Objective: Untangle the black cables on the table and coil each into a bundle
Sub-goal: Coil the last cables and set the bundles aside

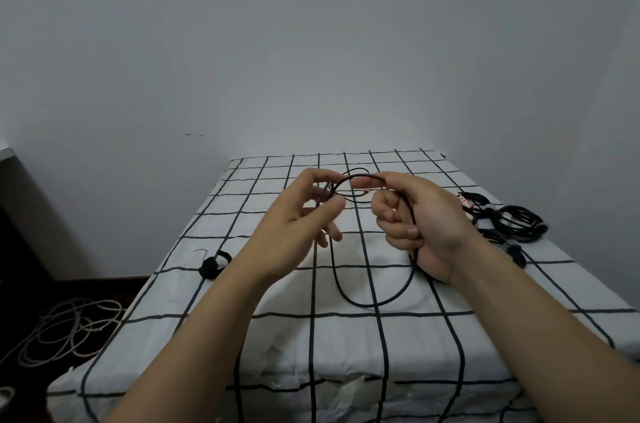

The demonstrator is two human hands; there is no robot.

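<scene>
Black cable (374, 304) is up off the table (346, 339), held between both hands over the middle of the checked cloth. The left hand (294, 218) has its fingers curled and pinches a couple of strands between thumb and fingertips. The right hand (429, 225) is clenched round the cable: thumb and forefinger nip the top of a small loop, and the rest of the fingers are wrapped round the strand running down through the palm. Below the hands the cable hangs in one long U that touches the cloth. A bit more of it lies in loops on the table behind the hands.

On the right side of the table sit a few black coiled bundles (519, 223), well apart from the hands. One has a small red and white tag (465, 202), too blurry to read. A small black strap thing (211, 266) lies near the left edge. Down on the floor at left there's a messy pale cable (69, 329).
</scene>
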